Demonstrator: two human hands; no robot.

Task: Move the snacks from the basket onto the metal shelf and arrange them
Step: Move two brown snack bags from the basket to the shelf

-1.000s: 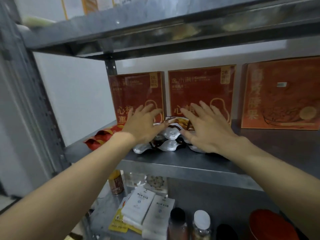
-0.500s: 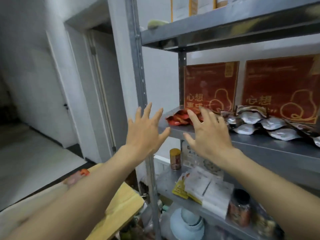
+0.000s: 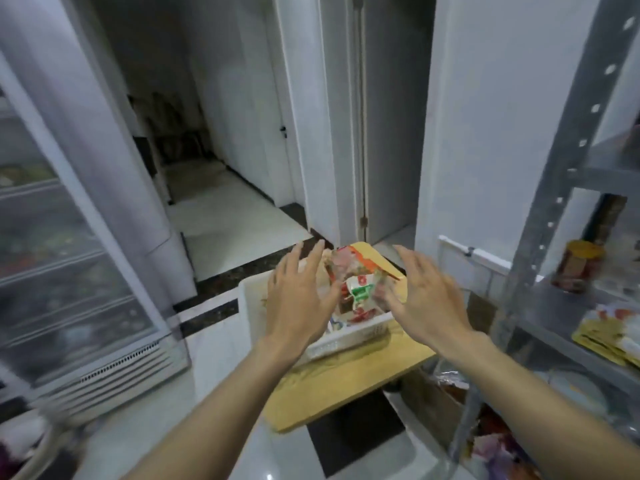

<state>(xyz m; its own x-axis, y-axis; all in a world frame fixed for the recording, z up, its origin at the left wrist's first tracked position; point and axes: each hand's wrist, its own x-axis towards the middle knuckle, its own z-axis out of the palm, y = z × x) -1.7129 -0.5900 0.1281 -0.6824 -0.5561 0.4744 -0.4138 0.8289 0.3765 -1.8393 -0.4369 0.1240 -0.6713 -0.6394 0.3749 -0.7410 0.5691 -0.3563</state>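
A white plastic basket point(image 3: 349, 336) sits on a small wooden table point(image 3: 341, 379) and holds several snack packets point(image 3: 358, 289), red, white and green. My left hand point(image 3: 299, 299) hovers over the basket's left side with fingers spread and holds nothing. My right hand point(image 3: 424, 299) hovers over the basket's right side, also spread and empty. The packets show between the two hands. The metal shelf point(image 3: 568, 202) stands at the right edge, with only its upright post and parts of two levels in view.
A glass-door fridge point(image 3: 69, 265) stands at the left. A jar point(image 3: 576, 266) and yellow sachets point(image 3: 609, 336) lie on the shelf's lower levels. A doorway and corridor point(image 3: 221, 188) open behind the table. White tiled floor lies in front.
My view has swung left and down from the shelf to the basket. Both hands left the packets on the shelf and now hover empty over the basket.
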